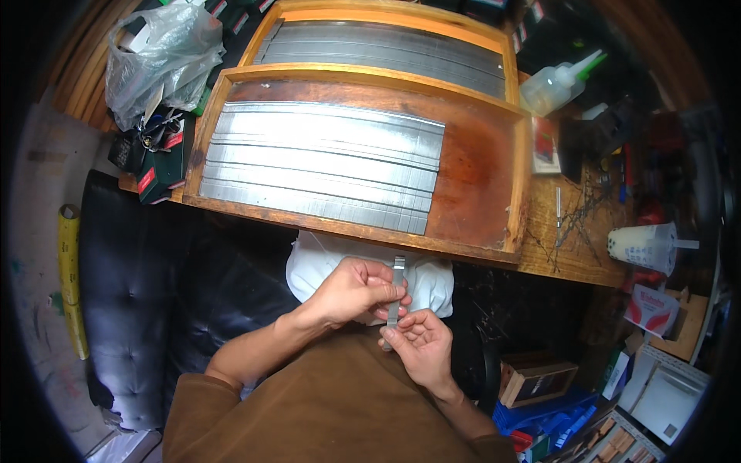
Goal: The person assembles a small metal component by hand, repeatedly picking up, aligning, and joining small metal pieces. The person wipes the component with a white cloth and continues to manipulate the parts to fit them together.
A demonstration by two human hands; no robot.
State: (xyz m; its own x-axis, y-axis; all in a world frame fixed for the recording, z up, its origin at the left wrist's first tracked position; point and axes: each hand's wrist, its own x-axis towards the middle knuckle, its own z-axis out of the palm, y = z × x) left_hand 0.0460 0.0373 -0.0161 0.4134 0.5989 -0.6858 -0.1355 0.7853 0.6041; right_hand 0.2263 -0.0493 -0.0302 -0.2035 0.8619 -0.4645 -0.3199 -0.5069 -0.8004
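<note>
My left hand [353,292] pinches the middle of a narrow, flat silver metal strip [398,272] between thumb and fingers. At the strip's near end, the thumb and fingers of my right hand [423,346] are closed on it. Held close to my body, the strip points away from me, above a white cloth [306,261] and in front of the table. Whether it is a single piece or several stacked, I cannot tell. Ahead, a wooden tray [482,193] holds rows of similar silver strips [320,158] laid side by side, covering its left and middle.
A second wooden tray [432,17] with grey strips lies behind. A plastic bag [166,62] sits on boxes at left; a squeeze bottle [552,87] and a drink cup [642,247] are at right. A black tufted seat [135,301] is at left, a wooden box [538,383] lower right.
</note>
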